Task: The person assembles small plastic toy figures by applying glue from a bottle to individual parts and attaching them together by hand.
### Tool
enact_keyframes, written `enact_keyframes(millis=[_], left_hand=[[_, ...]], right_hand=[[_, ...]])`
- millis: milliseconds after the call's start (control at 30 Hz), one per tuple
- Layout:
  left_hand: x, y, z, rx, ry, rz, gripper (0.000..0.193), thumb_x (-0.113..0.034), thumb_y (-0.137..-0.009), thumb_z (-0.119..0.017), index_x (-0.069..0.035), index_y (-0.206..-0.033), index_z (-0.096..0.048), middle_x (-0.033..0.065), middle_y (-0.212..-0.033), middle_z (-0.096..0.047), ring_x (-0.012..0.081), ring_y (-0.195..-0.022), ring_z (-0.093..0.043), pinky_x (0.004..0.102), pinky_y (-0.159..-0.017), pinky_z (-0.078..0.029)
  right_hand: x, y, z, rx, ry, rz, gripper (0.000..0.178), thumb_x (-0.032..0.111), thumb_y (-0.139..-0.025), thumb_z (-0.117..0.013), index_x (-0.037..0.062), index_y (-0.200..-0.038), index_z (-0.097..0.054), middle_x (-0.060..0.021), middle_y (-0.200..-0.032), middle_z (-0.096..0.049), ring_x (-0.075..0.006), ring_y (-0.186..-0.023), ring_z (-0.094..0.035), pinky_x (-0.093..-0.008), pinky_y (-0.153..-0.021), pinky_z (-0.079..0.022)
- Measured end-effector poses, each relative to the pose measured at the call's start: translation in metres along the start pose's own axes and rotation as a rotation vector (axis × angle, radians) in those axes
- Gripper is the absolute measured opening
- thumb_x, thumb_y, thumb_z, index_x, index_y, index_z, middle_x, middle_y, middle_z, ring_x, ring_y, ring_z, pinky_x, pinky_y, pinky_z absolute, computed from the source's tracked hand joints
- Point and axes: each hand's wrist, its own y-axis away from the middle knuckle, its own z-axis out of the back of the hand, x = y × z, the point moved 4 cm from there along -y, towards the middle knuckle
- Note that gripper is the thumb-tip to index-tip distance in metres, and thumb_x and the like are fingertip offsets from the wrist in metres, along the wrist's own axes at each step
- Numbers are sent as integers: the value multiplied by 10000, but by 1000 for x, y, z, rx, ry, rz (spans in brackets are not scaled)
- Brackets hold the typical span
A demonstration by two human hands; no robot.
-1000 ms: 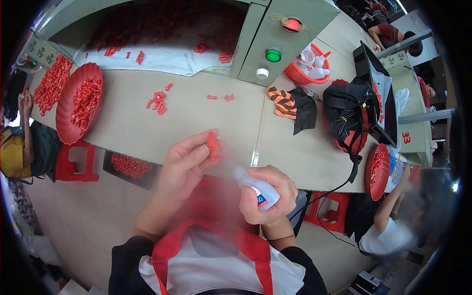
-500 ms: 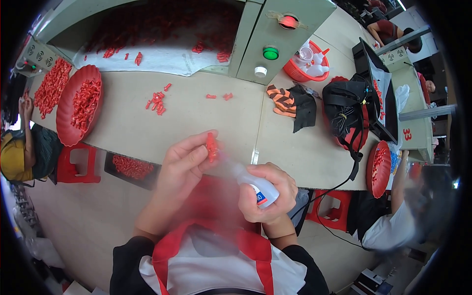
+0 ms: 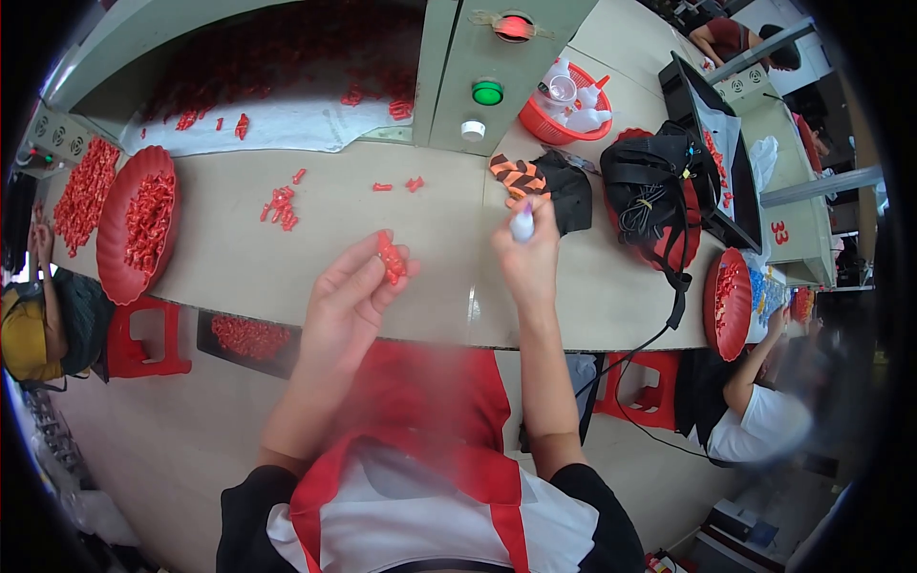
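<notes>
My left hand (image 3: 342, 291) is closed in a pinch on a small red moulded piece (image 3: 391, 259), held above the table near its front edge. Farther right, my right hand (image 3: 531, 267) is wrapped round a white squeeze bottle (image 3: 522, 226) with a purple tip. The bottle is close to an orange-and-brown striped cloth (image 3: 517, 176) and a black cloth (image 3: 571, 199); whether they touch cannot be seen. Beyond my left hand, a loose cluster of red pieces (image 3: 281, 208) lies on the table, with a couple more (image 3: 383, 187) to its right.
A green-grey machine (image 3: 458, 76) with an opening full of red pieces stands behind. At left is a red scalloped bowl (image 3: 107, 229) of pieces. A red basket (image 3: 564, 134) with bottles and a black bag (image 3: 650, 181) with a cord stand at right. Other people sit at both sides.
My right hand has moved away from the red piece, forward and to the right, carrying the bottle. My left hand still holds the red piece. The whole view has shifted slightly.
</notes>
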Motion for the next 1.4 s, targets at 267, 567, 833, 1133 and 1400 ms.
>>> enact_keyframes(millis=[267, 567, 833, 1133, 1400], left_hand=[[16, -10, 8, -44, 72, 25, 311, -45, -883, -507, 42, -1180, -477, 140, -1023, -590, 245, -999, -592, 254, -826, -528], [30, -14, 12, -85, 2, 2, 292, -66, -879, -533, 29, -1155, -514, 88, -1045, -587, 168, -974, -572, 288, -867, -478], [28, -2, 21, 25, -59, 11, 245, -23, -861, -535, 31, -1099, -552, 120, -967, -612, 189, -888, -617, 268, -778, -516], [-1, -2, 45, 2, 134, 11, 319, -38, -878, -510, 55, -1181, -475, 143, -1007, -584, 217, -909, -620, 248, -785, -534], [-13, 12, 52, -12, 171, -19, 336, -52, -884, -498, 70, -1195, -463, 133, -1031, -582, 209, -933, -603, 259, -819, -500]], right_hand=[[2, -20, -1, -23, 697, 212, 161, 78, -727, -673, 2, -863, -631, -106, -763, -623, -258, -612, -603, -331, -603, -479], [53, 36, -33, 412, -313, 25, 130, 37, -693, -728, -7, -774, -636, -49, -767, -589, -124, -702, -570, -245, -623, -450], [46, 31, -26, 427, -62, -25, 69, -31, -690, -687, -3, -743, -654, -48, -727, -590, -115, -710, -576, -252, -617, -451], [49, 0, -13, -102, 437, 460, 121, 82, -693, -706, 43, -797, -659, -97, -811, -617, -241, -745, -605, -323, -687, -478], [44, -21, -138, 344, 688, 323, 190, 156, -705, -685, 7, -806, -625, -169, -762, -623, -351, -661, -603, -426, -602, -471]])
